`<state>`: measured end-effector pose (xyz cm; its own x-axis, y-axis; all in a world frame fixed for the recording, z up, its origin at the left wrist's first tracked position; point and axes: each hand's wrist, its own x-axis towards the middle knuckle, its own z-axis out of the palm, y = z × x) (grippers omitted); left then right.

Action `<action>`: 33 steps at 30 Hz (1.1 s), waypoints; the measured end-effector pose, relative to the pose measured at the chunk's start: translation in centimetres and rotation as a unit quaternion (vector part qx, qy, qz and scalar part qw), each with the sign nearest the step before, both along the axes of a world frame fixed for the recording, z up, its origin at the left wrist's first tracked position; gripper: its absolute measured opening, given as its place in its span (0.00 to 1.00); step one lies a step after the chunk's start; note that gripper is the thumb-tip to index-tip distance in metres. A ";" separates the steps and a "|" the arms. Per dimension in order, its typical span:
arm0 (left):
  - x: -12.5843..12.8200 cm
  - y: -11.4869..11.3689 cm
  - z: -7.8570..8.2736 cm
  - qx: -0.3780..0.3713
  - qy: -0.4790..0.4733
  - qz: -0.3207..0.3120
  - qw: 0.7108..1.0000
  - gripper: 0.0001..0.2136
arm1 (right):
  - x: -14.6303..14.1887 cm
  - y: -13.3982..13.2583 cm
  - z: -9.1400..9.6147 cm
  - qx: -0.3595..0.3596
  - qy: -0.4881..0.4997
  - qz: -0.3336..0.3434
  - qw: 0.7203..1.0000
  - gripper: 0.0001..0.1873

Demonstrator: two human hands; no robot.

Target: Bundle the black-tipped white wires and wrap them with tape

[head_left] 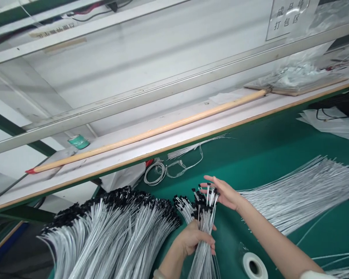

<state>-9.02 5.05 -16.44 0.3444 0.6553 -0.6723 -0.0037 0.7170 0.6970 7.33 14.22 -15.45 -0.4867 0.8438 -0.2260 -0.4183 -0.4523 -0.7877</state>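
My left hand (195, 239) is wrapped round a bundle of white wires with black tips (203, 217), holding it upright over the green table (264, 147). My right hand (222, 192) has its fingers spread and rests flat against the black tips at the top of that bundle. A large heap of the same black-tipped white wires (110, 232) lies to the left, touching the bundle's base area. A fan of plain white wires (302, 190) lies to the right of my right arm.
A roll of white tape (253, 266) lies near the table's front. A long wooden stick (151, 131) and a green tape roll (78, 142) sit on the raised shelf. Coiled white wire (155, 172), loose wires (196, 146) and white sheets (331, 122) lie farther back.
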 end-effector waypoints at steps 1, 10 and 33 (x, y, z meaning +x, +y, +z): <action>0.1 0.1 0.0 -0.001 0.008 -0.008 1.000 0.15 | -0.5 0.3 0.1 0.016 -0.028 0.009 0.999 0.29; -1.0 0.5 0.5 0.045 -0.026 -0.051 0.997 0.14 | -1.6 0.9 0.0 0.198 -0.189 -0.004 0.962 0.19; -0.5 0.9 -0.7 0.046 -0.032 -0.048 0.997 0.29 | -1.6 0.0 2.6 0.467 -0.239 0.072 0.849 0.19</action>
